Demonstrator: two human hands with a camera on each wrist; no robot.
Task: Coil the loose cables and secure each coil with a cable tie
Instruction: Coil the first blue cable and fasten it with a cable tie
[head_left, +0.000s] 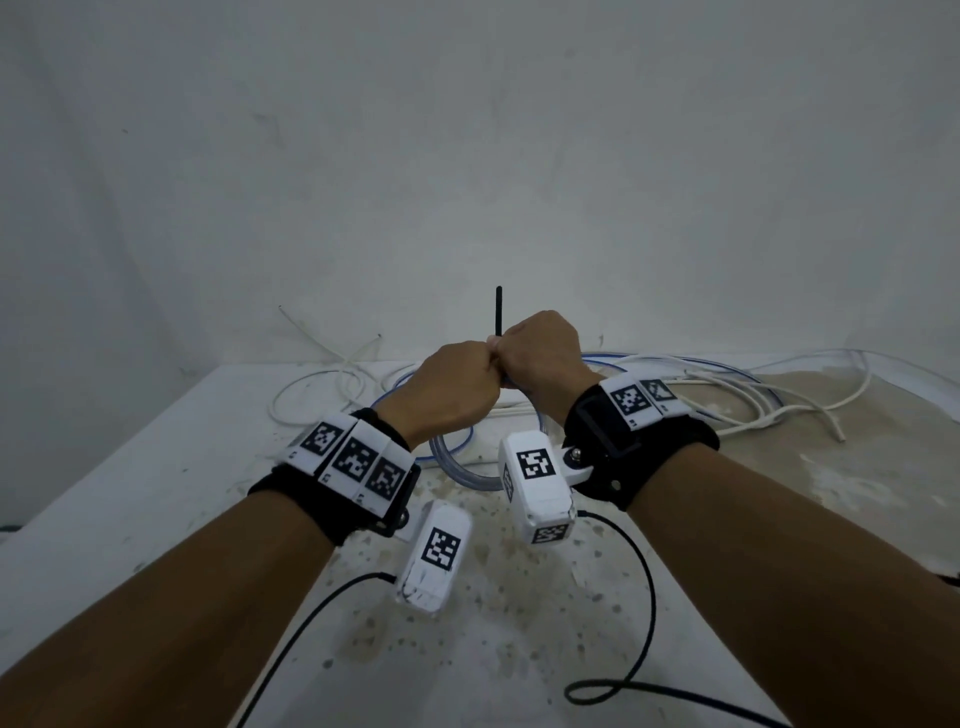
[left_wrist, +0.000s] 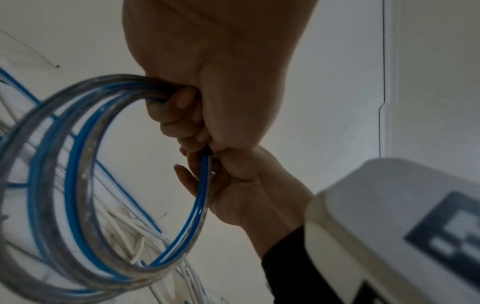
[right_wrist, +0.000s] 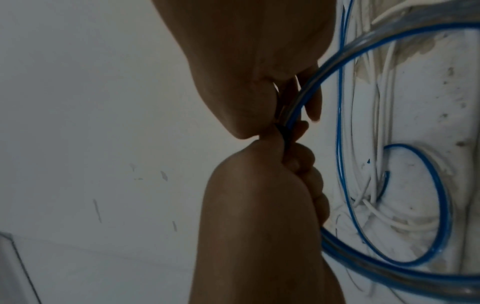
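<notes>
A coil of clear cable with a blue core (head_left: 451, 466) hangs in the air between my two hands, above the white table (head_left: 156, 483). My left hand (head_left: 457, 387) has its fingers curled round the bundled turns (left_wrist: 78, 185) of the coil. Knuckle to knuckle with it, my right hand (head_left: 537, 356) pinches a black cable tie (head_left: 498, 312) against the coil. The tie's tail sticks straight up above the hands. Its black head (left_wrist: 207, 152) shows between the two hands, and the band (right_wrist: 283, 133) wraps the cable there. The rest of the tie is hidden by fingers.
Loose white cables (head_left: 322, 384) lie at the back left of the table, and more white cables (head_left: 769, 405) with a thin blue one (head_left: 727, 370) lie at the back right. A bare wall stands right behind. Black wrist-camera leads (head_left: 647, 597) trail over the near table.
</notes>
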